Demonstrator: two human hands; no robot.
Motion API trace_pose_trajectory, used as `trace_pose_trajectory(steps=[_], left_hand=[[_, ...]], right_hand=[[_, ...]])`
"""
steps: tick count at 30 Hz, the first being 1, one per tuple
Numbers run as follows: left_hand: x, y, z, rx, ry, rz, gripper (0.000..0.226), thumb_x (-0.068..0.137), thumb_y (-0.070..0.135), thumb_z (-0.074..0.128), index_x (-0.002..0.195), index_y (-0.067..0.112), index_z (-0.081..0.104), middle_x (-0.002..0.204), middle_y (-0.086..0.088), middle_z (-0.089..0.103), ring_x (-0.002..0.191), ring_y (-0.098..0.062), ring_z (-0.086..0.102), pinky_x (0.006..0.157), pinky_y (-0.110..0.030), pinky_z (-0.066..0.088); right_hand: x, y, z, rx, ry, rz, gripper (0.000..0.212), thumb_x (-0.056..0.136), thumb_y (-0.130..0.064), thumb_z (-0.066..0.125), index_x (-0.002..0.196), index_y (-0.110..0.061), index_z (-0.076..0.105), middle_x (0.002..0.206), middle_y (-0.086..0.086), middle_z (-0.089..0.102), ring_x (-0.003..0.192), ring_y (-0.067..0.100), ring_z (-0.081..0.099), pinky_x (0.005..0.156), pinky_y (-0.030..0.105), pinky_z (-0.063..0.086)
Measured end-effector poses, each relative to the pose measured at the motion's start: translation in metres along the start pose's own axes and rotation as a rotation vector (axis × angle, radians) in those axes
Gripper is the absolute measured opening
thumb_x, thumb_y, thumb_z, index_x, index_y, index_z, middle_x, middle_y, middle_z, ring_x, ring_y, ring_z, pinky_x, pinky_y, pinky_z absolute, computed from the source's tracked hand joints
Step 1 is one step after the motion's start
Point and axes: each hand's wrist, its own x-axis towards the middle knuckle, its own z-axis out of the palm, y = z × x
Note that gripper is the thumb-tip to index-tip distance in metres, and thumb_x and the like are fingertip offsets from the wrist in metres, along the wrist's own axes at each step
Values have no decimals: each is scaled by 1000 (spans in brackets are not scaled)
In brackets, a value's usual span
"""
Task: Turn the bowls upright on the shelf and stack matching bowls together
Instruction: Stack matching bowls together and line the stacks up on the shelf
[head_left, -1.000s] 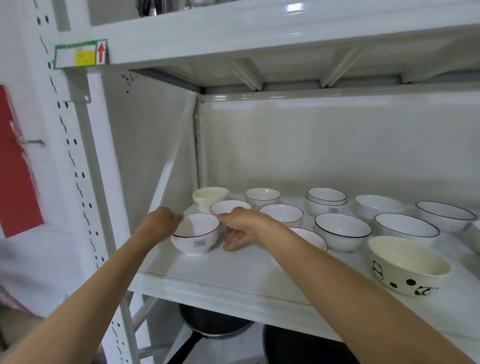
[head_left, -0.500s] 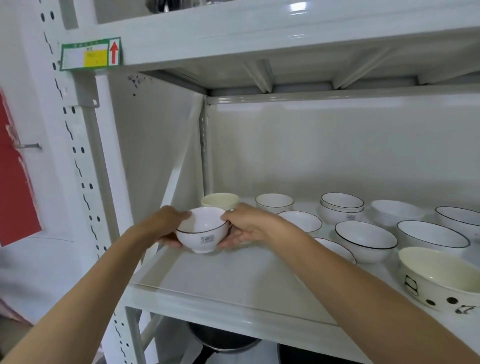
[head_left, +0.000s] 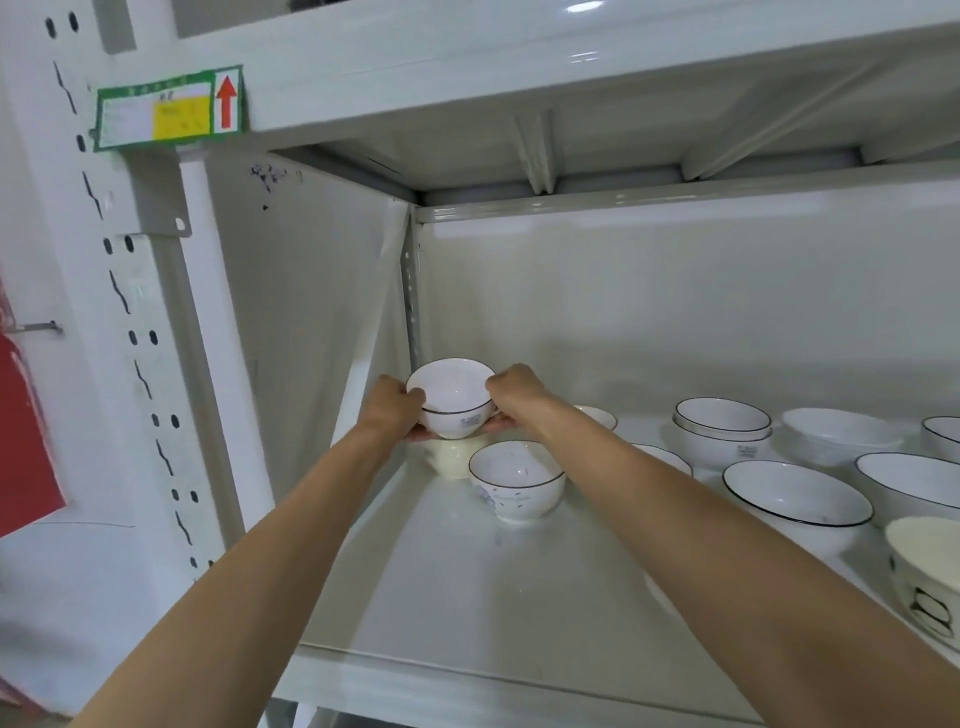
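I hold a small white bowl with a thin black rim (head_left: 453, 397) upright in the air, near the shelf's back left corner. My left hand (head_left: 390, 410) grips its left side and my right hand (head_left: 511, 397) grips its right side. Right below it a cream bowl (head_left: 451, 456) stands on the white shelf (head_left: 447, 587). A matching small black-rimmed bowl (head_left: 517, 480) stands upright just in front and to the right. More upright bowls fill the right side: a stacked pair (head_left: 722, 428), a plain white bowl (head_left: 836, 434) and wide black-rimmed bowls (head_left: 795, 501).
A cream bowl with black markings (head_left: 927, 577) sits at the right edge near the front. The upper shelf (head_left: 519, 78) hangs low above the bowls. A perforated white upright (head_left: 130, 322) stands on the left, with a green-framed label (head_left: 169, 106) on it.
Both hands picked the small bowl up from the front left of the shelf and carried it up and back, over the cream bowl. The view has moved closer.
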Motion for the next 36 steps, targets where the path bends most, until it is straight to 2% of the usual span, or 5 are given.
trace_pose_trajectory(steps=[6, 12, 23, 31, 36], left_hand=[[47, -19, 12, 170, 22, 44, 22, 82, 15, 49, 99, 6, 59, 100, -14, 70, 87, -36, 70, 83, -44, 58], [47, -18, 16, 319, -12, 23, 11, 85, 5, 45, 84, 0, 55, 84, -19, 66, 52, -25, 66, 35, -17, 45], [56, -32, 22, 440, -13, 26, 9, 83, 5, 48, 85, 0, 55, 54, -7, 59, 36, -15, 55, 42, -20, 43], [54, -33, 23, 539, 154, 181, 33, 87, 36, 62, 89, 5, 50, 87, -11, 56, 72, -26, 52, 61, -30, 38], [24, -22, 30, 550, -116, 188, 39, 95, 41, 50, 73, 8, 54, 64, -11, 54, 54, -25, 44, 55, -26, 39]], right_hand=[[28, 6, 4, -273, 111, -38, 17, 89, -5, 37, 96, -6, 53, 72, 9, 60, 47, 28, 61, 59, 34, 57], [44, 19, 14, -532, 124, -52, 27, 87, -1, 45, 63, -12, 39, 84, 15, 61, 73, 29, 59, 74, 30, 49], [58, 31, 15, -673, 112, -57, 29, 91, -3, 50, 119, -1, 56, 124, 14, 61, 116, 30, 59, 90, 30, 47], [50, 24, -8, -724, 112, -154, 28, 89, -13, 50, 66, -17, 36, 89, 7, 56, 85, 29, 60, 67, 27, 40], [35, 23, -35, -1011, -26, -125, 20, 87, -10, 52, 69, -13, 45, 77, 5, 64, 55, 21, 57, 47, 22, 35]])
